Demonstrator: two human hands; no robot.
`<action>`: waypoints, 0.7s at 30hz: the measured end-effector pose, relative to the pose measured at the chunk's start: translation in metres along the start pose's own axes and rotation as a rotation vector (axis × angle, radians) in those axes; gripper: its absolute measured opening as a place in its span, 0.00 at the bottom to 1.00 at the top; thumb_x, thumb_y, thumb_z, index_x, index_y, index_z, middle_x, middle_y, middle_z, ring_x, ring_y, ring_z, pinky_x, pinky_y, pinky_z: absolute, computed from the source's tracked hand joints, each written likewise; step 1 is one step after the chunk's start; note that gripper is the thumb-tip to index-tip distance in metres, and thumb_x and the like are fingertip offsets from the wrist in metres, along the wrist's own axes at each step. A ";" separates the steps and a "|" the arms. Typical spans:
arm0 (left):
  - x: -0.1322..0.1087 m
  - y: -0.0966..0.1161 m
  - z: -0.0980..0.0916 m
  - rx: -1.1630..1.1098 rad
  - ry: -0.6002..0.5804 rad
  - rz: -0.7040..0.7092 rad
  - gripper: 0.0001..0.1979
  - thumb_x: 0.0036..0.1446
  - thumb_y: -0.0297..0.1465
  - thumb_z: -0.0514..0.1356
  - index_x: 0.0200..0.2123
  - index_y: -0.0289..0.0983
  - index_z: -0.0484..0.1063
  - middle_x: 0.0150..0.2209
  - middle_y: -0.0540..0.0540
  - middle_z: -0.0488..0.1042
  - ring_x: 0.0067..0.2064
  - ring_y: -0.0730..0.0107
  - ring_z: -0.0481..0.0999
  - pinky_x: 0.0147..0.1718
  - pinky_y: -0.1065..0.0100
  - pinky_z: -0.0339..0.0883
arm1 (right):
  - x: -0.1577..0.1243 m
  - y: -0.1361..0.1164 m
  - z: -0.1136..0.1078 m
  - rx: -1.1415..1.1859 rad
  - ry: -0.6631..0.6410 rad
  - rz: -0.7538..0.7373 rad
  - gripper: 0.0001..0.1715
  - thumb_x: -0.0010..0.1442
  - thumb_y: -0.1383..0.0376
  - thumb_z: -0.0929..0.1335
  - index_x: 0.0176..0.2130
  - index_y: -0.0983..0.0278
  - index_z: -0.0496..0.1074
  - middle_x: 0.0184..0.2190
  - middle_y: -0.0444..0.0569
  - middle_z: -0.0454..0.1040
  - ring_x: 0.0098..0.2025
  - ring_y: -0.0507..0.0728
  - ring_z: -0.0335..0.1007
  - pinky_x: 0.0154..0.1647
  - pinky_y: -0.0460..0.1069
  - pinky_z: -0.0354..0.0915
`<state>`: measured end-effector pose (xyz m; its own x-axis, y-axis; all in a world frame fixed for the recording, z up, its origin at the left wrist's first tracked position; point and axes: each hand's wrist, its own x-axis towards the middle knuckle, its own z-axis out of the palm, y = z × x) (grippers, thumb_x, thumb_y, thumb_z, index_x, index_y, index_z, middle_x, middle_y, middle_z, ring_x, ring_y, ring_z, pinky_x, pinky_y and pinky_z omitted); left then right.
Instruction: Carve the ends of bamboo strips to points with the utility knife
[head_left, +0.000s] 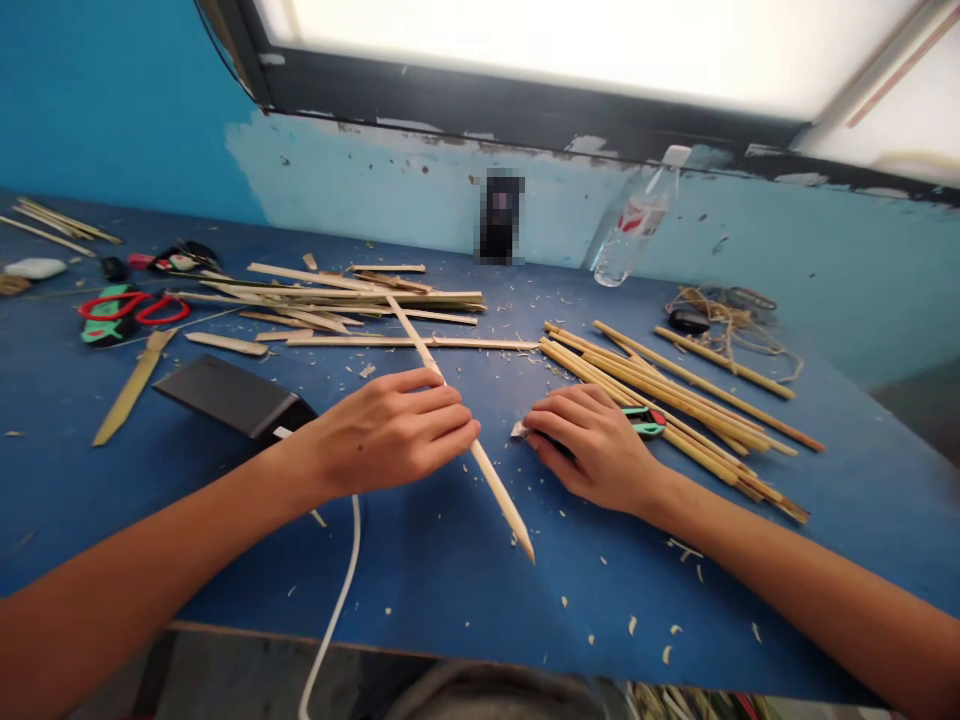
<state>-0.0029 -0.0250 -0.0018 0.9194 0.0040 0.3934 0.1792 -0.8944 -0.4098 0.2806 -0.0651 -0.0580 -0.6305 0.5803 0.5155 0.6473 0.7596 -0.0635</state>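
Observation:
My left hand is closed around a pale bamboo strip. The strip slants from the pile at the back down toward me, and its near end is cut to a point. To the right, my right hand grips a utility knife. The green and red tail of its handle shows behind the hand, and a small grey tip, likely the blade end, sticks out at the left. The strip and the knife are apart. Just beyond my right hand lies a bundle of thin yellow bamboo sticks.
Split bamboo pieces are piled at the back. Red-handled scissors, a dark grey box-like device and a white cable lie left. A plastic bottle leans on the wall. Twine sits right. Shavings dot the blue table.

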 end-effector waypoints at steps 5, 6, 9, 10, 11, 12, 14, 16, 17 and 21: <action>-0.002 0.003 -0.007 0.090 0.146 0.051 0.10 0.69 0.22 0.58 0.45 0.36 0.80 0.43 0.45 0.87 0.44 0.63 0.86 0.45 0.61 0.75 | 0.000 0.001 0.001 -0.018 0.014 -0.011 0.10 0.69 0.67 0.67 0.50 0.62 0.72 0.43 0.50 0.80 0.45 0.59 0.74 0.51 0.56 0.65; -0.004 0.002 -0.007 0.085 0.172 0.046 0.09 0.69 0.22 0.59 0.45 0.37 0.80 0.44 0.45 0.87 0.45 0.63 0.86 0.45 0.61 0.76 | -0.001 0.001 0.001 -0.028 0.028 -0.012 0.10 0.69 0.67 0.67 0.51 0.61 0.72 0.44 0.50 0.79 0.46 0.59 0.74 0.51 0.56 0.66; -0.010 0.000 -0.007 -0.024 0.255 0.012 0.07 0.67 0.23 0.63 0.43 0.39 0.79 0.46 0.44 0.87 0.49 0.62 0.86 0.47 0.63 0.78 | -0.004 0.000 0.004 -0.088 0.119 -0.010 0.18 0.68 0.67 0.68 0.57 0.60 0.69 0.51 0.54 0.77 0.51 0.60 0.73 0.53 0.57 0.67; -0.010 0.001 -0.007 -0.080 0.278 0.001 0.06 0.66 0.22 0.63 0.42 0.39 0.78 0.46 0.44 0.87 0.50 0.62 0.85 0.46 0.64 0.79 | -0.006 -0.001 0.004 -0.118 0.166 -0.005 0.22 0.67 0.66 0.69 0.59 0.60 0.67 0.54 0.56 0.75 0.54 0.62 0.72 0.55 0.58 0.67; -0.010 0.002 -0.007 -0.178 0.294 -0.023 0.06 0.66 0.22 0.63 0.42 0.38 0.78 0.45 0.42 0.87 0.52 0.61 0.85 0.47 0.64 0.79 | -0.006 -0.001 0.003 -0.153 0.213 0.000 0.26 0.66 0.66 0.70 0.62 0.59 0.65 0.57 0.58 0.73 0.58 0.64 0.70 0.57 0.60 0.66; -0.009 0.005 -0.008 -0.304 0.311 -0.055 0.07 0.65 0.20 0.64 0.41 0.37 0.78 0.45 0.41 0.87 0.52 0.61 0.85 0.47 0.65 0.80 | -0.006 -0.002 0.001 -0.191 0.256 0.003 0.31 0.66 0.65 0.71 0.64 0.58 0.63 0.60 0.59 0.71 0.62 0.66 0.67 0.59 0.62 0.64; -0.005 0.012 -0.009 -0.580 0.349 -0.139 0.08 0.64 0.18 0.64 0.39 0.36 0.78 0.43 0.39 0.87 0.52 0.59 0.85 0.49 0.64 0.81 | -0.004 -0.001 -0.006 -0.266 0.297 0.003 0.35 0.65 0.65 0.72 0.67 0.54 0.61 0.64 0.58 0.69 0.67 0.69 0.62 0.63 0.65 0.59; 0.000 0.019 -0.010 -0.805 0.388 -0.210 0.08 0.64 0.18 0.64 0.38 0.37 0.79 0.42 0.39 0.87 0.50 0.58 0.86 0.50 0.63 0.82 | -0.001 0.003 -0.018 -0.315 0.233 -0.016 0.31 0.67 0.65 0.71 0.66 0.51 0.63 0.62 0.54 0.73 0.65 0.68 0.66 0.63 0.64 0.59; 0.002 0.022 -0.011 -0.857 0.403 -0.231 0.08 0.64 0.19 0.64 0.37 0.38 0.79 0.42 0.41 0.86 0.48 0.59 0.86 0.49 0.63 0.82 | 0.000 0.006 -0.025 -0.324 0.177 -0.027 0.27 0.69 0.65 0.69 0.64 0.52 0.66 0.57 0.52 0.78 0.61 0.65 0.71 0.61 0.61 0.61; 0.005 0.025 -0.007 -1.025 0.425 -0.408 0.05 0.62 0.25 0.69 0.41 0.40 0.81 0.45 0.41 0.84 0.45 0.61 0.86 0.47 0.63 0.83 | -0.008 0.019 -0.048 -0.300 0.057 -0.035 0.12 0.71 0.66 0.64 0.51 0.60 0.73 0.34 0.46 0.82 0.34 0.55 0.78 0.40 0.51 0.66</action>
<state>0.0031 -0.0501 -0.0040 0.6343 0.3966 0.6636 -0.1103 -0.8032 0.5854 0.3179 -0.0695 -0.0223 -0.6351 0.5314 0.5607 0.7285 0.6533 0.2060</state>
